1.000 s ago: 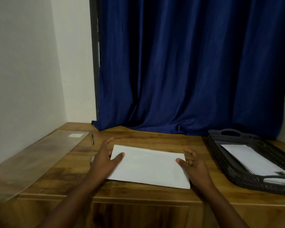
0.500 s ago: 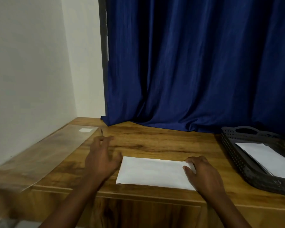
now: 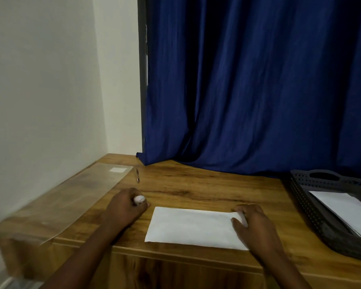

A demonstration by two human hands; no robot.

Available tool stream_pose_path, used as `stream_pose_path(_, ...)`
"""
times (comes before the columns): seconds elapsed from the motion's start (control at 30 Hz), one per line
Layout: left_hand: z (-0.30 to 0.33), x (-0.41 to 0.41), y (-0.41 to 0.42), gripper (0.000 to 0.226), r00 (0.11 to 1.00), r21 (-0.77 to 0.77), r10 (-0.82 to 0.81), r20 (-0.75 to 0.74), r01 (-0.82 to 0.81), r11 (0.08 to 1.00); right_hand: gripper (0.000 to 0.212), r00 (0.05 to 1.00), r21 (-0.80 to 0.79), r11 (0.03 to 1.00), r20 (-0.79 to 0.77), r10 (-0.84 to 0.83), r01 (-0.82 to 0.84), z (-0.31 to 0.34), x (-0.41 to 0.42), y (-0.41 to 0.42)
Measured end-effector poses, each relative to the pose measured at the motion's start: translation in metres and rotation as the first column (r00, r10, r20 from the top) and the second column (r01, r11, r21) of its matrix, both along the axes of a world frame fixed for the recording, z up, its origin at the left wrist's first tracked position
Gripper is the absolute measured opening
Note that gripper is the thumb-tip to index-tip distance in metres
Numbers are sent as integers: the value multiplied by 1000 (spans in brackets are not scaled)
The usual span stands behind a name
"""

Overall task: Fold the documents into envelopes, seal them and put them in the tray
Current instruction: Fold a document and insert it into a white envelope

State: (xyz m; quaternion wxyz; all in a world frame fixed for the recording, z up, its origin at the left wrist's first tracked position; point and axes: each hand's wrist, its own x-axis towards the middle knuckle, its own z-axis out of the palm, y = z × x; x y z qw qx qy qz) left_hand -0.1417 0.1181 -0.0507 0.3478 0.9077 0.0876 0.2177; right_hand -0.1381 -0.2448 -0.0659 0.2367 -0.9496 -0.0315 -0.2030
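A white envelope (image 3: 194,227) lies flat near the front edge of the wooden counter (image 3: 206,190), and everything else is placed from it. The right hand (image 3: 256,228) rests on the envelope's right end, its fingers (image 3: 239,223) loosely bent and lying on the paper, the thumb on top near the right edge; nothing is pinched, and the envelope runs leftward out from under the hand. Just left of the envelope, apart from its left edge, the left hand (image 3: 126,207) sits on the counter with its fingers curled around a small white object (image 3: 139,199), whose rounded end shows above the knuckles; what it is cannot be told. Farther left of the envelope a clear plastic sheet (image 3: 67,201) lies along the counter by the wall, with a small white label (image 3: 117,169) at its far end. Beyond the left hand, behind the envelope and to its left, lies a pen (image 3: 137,175). To the right of the envelope stands a dark perforated tray (image 3: 313,207) holding white paper (image 3: 346,207). Behind everything hangs a blue curtain (image 3: 248,84)
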Motion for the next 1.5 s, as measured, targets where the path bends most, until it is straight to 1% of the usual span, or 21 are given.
stream_pose_path(0.07, 5, 2, -4, 24, 1000, -197, 5, 23, -1, 980, 34, 1000, 33, 999, 12, 25, -26, -1, 2, 6)
stream_pose_path(0.1, 9, 4, -7, 23, 999, -326, 4, 33, 7, 945, 33, 999, 53, 998, 16, 28, -29, -1, 3, 8)
stream_pose_path(0.13, 15, 5, -10, 23, 999, -471, -17, 27, 28, 882, 32, 999, 73, 997, 22, 24, -26, 0, 4, 9)
stream_pose_path(0.17, 22, 5, -15, 25, 998, -625, -64, 25, 66, 778, 30, 999, 94, 995, 30, 15, -18, 0, 5, 9)
stream_pose_path(0.23, 37, 1, -30, 31, 980, -863, -187, 76, 158, 480, 24, 997, 136, 991, 70, -18, 8, 1, 6, 8)
stream_pose_path(0.27, 43, -2, -39, 32, 966, -923, -229, 117, 191, 336, 22, 993, 153, 988, 109, -40, 23, 2, 6, 9)
stream_pose_path(0.3, 47, -3, -48, 33, 953, -954, -265, 150, 209, 215, 20, 985, 166, 985, 158, -61, 34, 3, 5, 10)
stream_pose_path(0.33, 49, -3, -58, 35, 938, -968, -299, 177, 221, 120, 18, 974, 183, 983, 216, -73, 33, 5, 4, 11)
stream_pose_path(0.37, 51, -3, -68, 36, 923, -973, -330, 200, 226, 43, 17, 961, 209, 978, 269, -69, 11, 7, 3, 13)
stream_pose_path(0.4, 51, -2, -78, 36, 906, -973, -361, 220, 232, -10, 16, 948, 246, 969, 315, -47, -33, 9, 2, 15)
stream_pose_path(0.47, 48, 3, -97, 34, 877, -969, -413, 245, 240, -64, 16, 932, 343, 925, 361, 33, -166, 15, 0, 23)
stream_pose_path(0.53, 44, 10, -115, 40, 860, -966, -445, 251, 248, -66, 14, 932, 450, 852, 346, 110, -267, 22, -2, 34)
stream_pose_path(0.63, 34, 18, -133, 45, 837, -962, -486, 252, 270, -33, 10, 943, 625, 712, 286, 172, -320, 32, -4, 53)
stream_pose_path(0.7, 24, 20, -139, 45, 823, -953, -509, 251, 302, 18, 15, 944, 689, 646, 267, 195, -329, 33, -6, 62)
stream_pose_path(0.77, 12, 21, -142, 47, 805, -940, -540, 246, 334, 68, 21, 948, 722, 615, 243, 204, -317, 26, -5, 69)
stream_pose_path(0.87, 4, 19, -141, 51, 824, -918, -525, 212, 352, 181, 23, 960, 774, 569, 206, 192, -280, 18, -4, 71)
stream_pose_path(0.93, 2, 19, -141, 49, 824, -902, -529, 200, 367, 230, 22, 964, 773, 577, 203, 171, -265, 15, -1, 68)
stream_pose_path(1.07, 0, 18, -139, 34, 833, -900, -521, 188, 359, 248, 18, 965, 738, 623, 219, 141, -259, 9, 0, 64)
stream_pose_path(1.23, 1, 16, -139, 46, 831, -894, -519, 201, 372, 250, 8, 967, 707, 659, 193, 167, -255, 5, -1, 61)
stream_pose_path(1.4, 0, 15, -140, 49, 827, -882, -521, 212, 392, 262, 11, 965, 644, 721, 218, 147, -256, 4, -2, 64)
stream_pose_path(1.5, -1, 13, -141, 56, 820, -859, -530, 217, 418, 295, 16, 961, 617, 742, 236, 144, -262, 5, -5, 63)
